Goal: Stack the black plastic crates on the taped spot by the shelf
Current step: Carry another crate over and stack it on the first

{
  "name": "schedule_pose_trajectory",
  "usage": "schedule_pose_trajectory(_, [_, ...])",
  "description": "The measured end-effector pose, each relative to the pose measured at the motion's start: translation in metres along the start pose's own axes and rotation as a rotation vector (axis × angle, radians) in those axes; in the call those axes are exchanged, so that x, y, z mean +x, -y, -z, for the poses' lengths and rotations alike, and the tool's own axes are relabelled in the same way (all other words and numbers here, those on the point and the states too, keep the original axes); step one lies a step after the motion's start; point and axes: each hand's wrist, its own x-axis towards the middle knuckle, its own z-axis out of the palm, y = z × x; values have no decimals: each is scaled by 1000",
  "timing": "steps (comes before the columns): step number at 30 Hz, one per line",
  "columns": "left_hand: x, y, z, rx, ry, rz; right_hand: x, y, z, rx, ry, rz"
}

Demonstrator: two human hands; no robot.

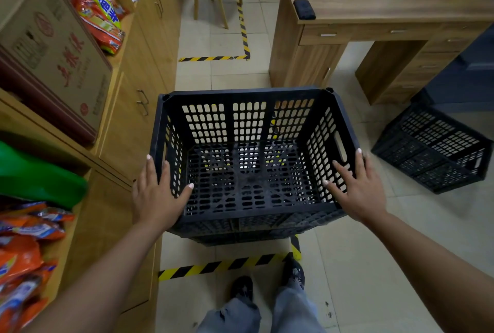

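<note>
The top crate (pixel 248 161) is black perforated plastic, open side up and empty, with slotted handle holes in its end walls. It sits level on another black crate, of which only a strip (pixel 240 239) shows beneath its near edge. The stack stands beside the shelf (pixel 128 124), inside the yellow-and-black tape (pixel 224 266) on the floor. A third crate (pixel 435 148) rests tilted on the floor, well apart to the right.

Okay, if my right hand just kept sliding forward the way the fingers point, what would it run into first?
Nothing soon: your right hand lies along the right wall of the black crate, fingers toward its far right corner. Beyond that corner, the wooden desk looks like the first obstacle, though depth is unclear.
</note>
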Motion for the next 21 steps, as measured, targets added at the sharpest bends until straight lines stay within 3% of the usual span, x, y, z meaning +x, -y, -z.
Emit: schedule_pose_trajectory(21, [-4, -3, 3, 5, 34, 6, -5, 1, -3, -40, 38, -25])
